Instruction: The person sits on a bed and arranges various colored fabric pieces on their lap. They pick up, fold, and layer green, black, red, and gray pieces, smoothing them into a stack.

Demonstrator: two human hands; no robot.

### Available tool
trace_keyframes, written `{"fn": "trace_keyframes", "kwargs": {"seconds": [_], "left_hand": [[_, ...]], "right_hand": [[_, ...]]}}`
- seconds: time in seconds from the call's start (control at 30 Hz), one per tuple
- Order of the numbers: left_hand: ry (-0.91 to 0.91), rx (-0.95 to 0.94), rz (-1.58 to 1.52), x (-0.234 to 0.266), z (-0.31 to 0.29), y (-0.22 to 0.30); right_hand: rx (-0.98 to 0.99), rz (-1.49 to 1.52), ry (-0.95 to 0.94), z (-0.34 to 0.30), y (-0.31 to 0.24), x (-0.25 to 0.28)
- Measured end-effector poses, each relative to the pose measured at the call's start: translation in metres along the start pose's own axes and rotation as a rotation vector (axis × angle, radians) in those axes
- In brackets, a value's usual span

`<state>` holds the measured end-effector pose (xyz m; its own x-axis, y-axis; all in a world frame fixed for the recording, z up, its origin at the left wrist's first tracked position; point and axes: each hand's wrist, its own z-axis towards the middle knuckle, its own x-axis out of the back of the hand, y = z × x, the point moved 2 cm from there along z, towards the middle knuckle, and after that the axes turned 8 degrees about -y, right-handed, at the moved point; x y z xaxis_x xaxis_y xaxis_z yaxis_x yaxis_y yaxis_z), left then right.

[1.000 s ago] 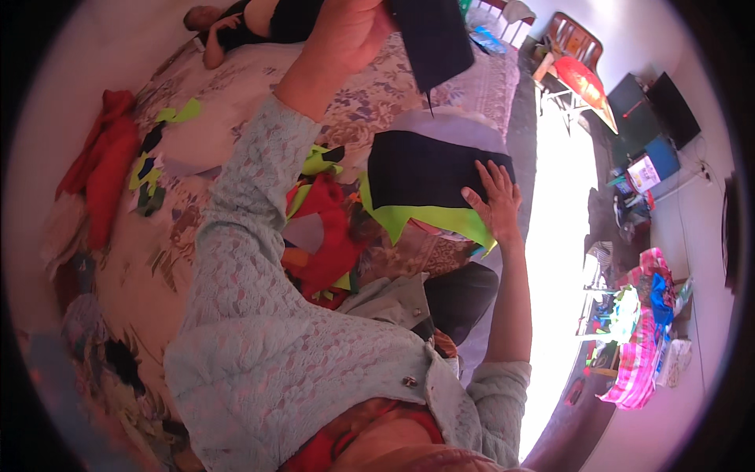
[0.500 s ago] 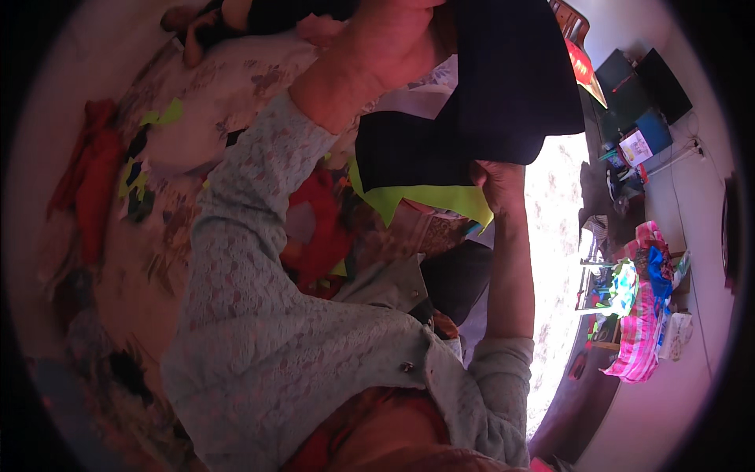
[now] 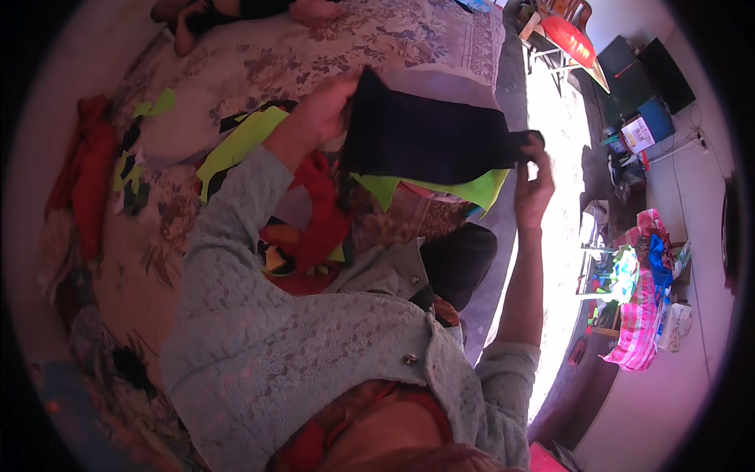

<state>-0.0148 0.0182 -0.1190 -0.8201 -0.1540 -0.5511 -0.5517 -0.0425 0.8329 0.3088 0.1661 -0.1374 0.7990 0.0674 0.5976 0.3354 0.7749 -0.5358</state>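
Note:
Stretched sideways in front of me is a black piece of cloth [image 3: 429, 141]. My left hand [image 3: 326, 108] is closed at its left edge, with the fingertips partly hidden behind the fabric. At the other end, my right hand [image 3: 535, 185] pinches a narrow corner between thumb and fingers. Lime-green fabric [image 3: 489, 190] shows below the black cloth's lower edge, and how the two are joined, if at all, I cannot tell. Another lime-green piece [image 3: 240, 148] with dark scraps lies beside my left forearm.
A flowered bedspread [image 3: 267, 67] spreads under the scraps. Red cloth [image 3: 314, 220] is bunched near my lap, and a red garment [image 3: 81, 181] lies far left. Another person's arm [image 3: 183, 31] shows at the far left edge. A pink checked cloth [image 3: 638, 322] hangs on the right.
The black cloth has come down from its raised position and lies more level. My left hand has moved down and left, my right hand slightly right.

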Motion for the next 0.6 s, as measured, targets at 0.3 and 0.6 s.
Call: {"fn": "trace_keyframes", "kwargs": {"seconds": [0.3,0.6], "left_hand": [[0.112,-0.232,0.648,0.009,-0.028,-0.03],[0.037,-0.144,0.326,0.001,-0.041,-0.051]], "right_hand": [[-0.17,0.018,-0.027,-0.032,0.02,-0.01],[-0.226,0.257,-0.052,-0.039,0.057,-0.005]]}}
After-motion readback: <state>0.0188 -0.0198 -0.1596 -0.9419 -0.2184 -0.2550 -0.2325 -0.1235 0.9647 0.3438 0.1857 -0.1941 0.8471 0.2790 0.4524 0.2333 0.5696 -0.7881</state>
